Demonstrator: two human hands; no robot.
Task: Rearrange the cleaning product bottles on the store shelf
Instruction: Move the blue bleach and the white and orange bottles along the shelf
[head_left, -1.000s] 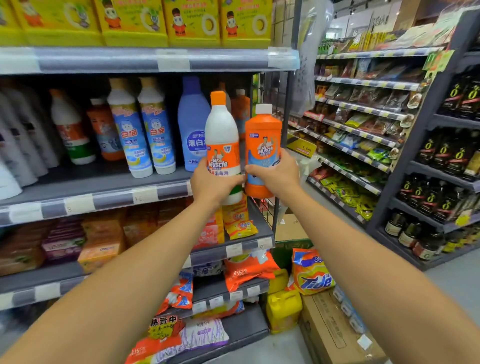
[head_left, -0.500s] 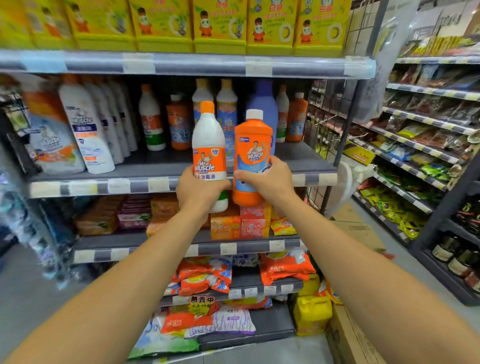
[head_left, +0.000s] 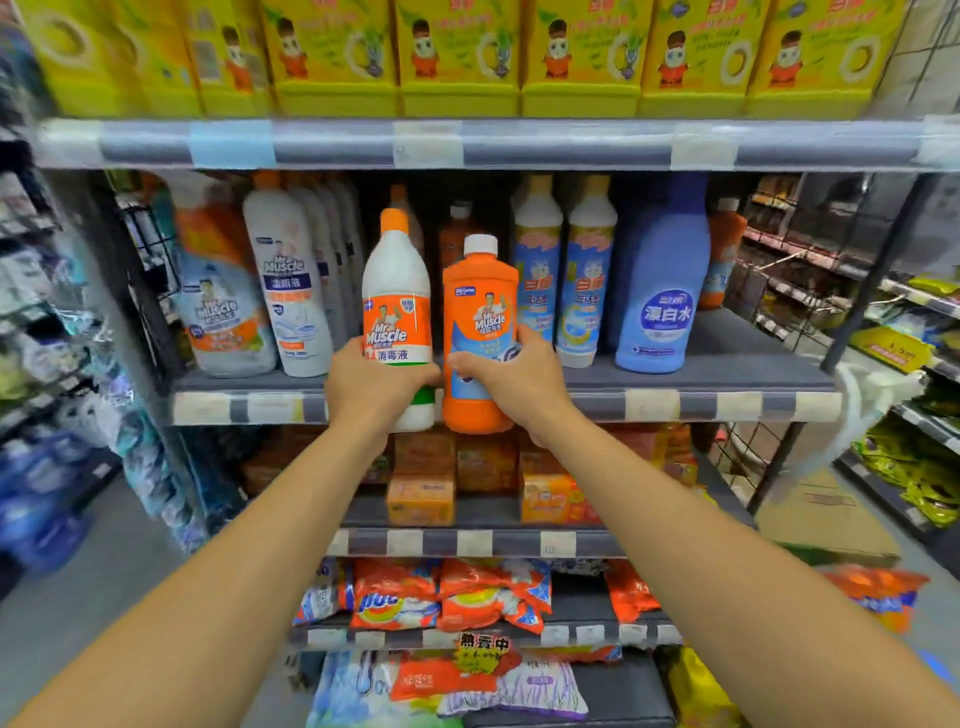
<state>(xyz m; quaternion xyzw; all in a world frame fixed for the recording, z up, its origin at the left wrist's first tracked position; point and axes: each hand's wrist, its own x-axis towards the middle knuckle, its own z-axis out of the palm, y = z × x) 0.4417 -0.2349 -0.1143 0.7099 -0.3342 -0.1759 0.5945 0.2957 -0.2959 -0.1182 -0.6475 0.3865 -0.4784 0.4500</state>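
I see the shelf (head_left: 727, 376) running across my view from nine to three o'clock, with a row of yellow boxes (head_left: 457, 57) on the level above at twelve. A big blue bottle (head_left: 657, 291) stands on the shelf at two o'clock from my hands, and two pale bottles (head_left: 587, 291) stand between it and what I hold. My left hand (head_left: 376, 387) has its fingers wrapped round the lower part of a white bottle (head_left: 397, 291) with an orange cap. My right hand (head_left: 514, 382) grasps an orange bottle (head_left: 480, 312) with a white cap. Both held bottles are upright, side by side, in front of the shelf edge near dead centre.
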